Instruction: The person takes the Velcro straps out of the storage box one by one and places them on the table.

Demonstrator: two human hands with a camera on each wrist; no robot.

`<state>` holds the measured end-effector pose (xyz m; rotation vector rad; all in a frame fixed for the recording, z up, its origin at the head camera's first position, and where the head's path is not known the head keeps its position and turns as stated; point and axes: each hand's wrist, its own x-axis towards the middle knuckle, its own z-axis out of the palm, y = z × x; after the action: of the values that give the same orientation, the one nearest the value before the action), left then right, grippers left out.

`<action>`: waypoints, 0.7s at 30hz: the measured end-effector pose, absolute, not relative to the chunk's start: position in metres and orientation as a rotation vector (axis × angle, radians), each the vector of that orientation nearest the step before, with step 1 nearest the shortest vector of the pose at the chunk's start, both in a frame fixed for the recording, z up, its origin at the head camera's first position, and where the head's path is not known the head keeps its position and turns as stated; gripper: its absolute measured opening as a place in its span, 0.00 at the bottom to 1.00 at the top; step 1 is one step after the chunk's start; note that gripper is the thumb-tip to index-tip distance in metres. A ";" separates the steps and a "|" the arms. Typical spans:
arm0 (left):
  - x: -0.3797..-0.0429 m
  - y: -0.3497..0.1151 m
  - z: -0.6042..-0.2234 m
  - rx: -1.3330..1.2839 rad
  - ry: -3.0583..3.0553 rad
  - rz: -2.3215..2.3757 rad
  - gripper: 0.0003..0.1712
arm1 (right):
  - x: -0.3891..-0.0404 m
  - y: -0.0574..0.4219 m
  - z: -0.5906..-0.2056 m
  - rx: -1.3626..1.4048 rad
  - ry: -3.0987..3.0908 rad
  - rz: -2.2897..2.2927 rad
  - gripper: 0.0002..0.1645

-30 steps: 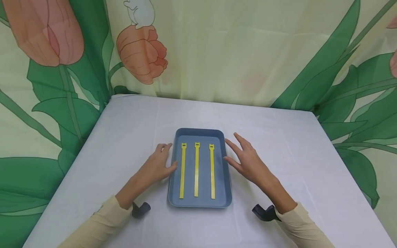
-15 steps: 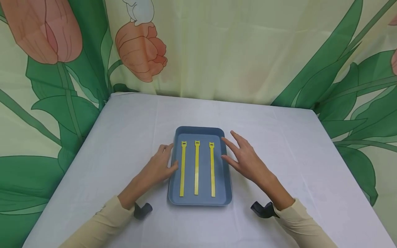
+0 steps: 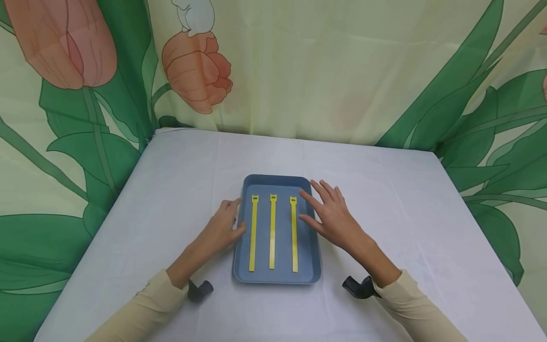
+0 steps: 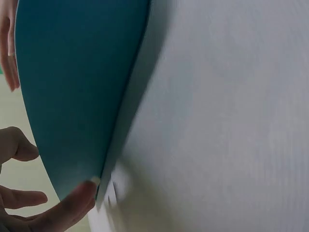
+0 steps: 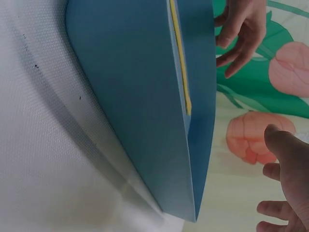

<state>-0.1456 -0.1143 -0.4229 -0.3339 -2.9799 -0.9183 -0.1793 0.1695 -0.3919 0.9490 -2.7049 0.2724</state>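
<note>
In the head view, three yellow cable straps with slotted heads lie lengthwise and roughly parallel in a blue tray (image 3: 282, 277): a left strap (image 3: 254, 237), a middle strap (image 3: 272, 237) and a right strap (image 3: 294, 240). My left hand (image 3: 219, 229) is at the tray's left side, its thumb over the rim. One of its fingertips (image 4: 84, 193) appears to touch the tray's outer wall in the left wrist view. My right hand (image 3: 337, 219) has its fingers spread over the right rim, near the right strap's head and holding nothing.
A white cloth covers the table (image 3: 179, 166) around the tray. Behind hangs a curtain (image 3: 299, 71) printed with tulips and leaves. Dark wrist-worn devices, a left one (image 3: 200, 290) and a right one (image 3: 359, 287), stick out below the sleeves.
My right hand has moved left, from beside the tray to over its right rim. My left hand has shifted slightly right. The straps keep their places in the tray.
</note>
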 end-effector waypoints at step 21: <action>-0.140 -0.111 -0.421 -0.289 -3.008 -0.980 0.38 | -0.179 0.161 -0.396 0.995 -2.707 0.247 0.37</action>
<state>-0.1404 -0.1109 -0.4208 -0.2890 -3.0078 -0.9796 -0.1794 0.1609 -0.3958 0.9950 -2.7073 0.2475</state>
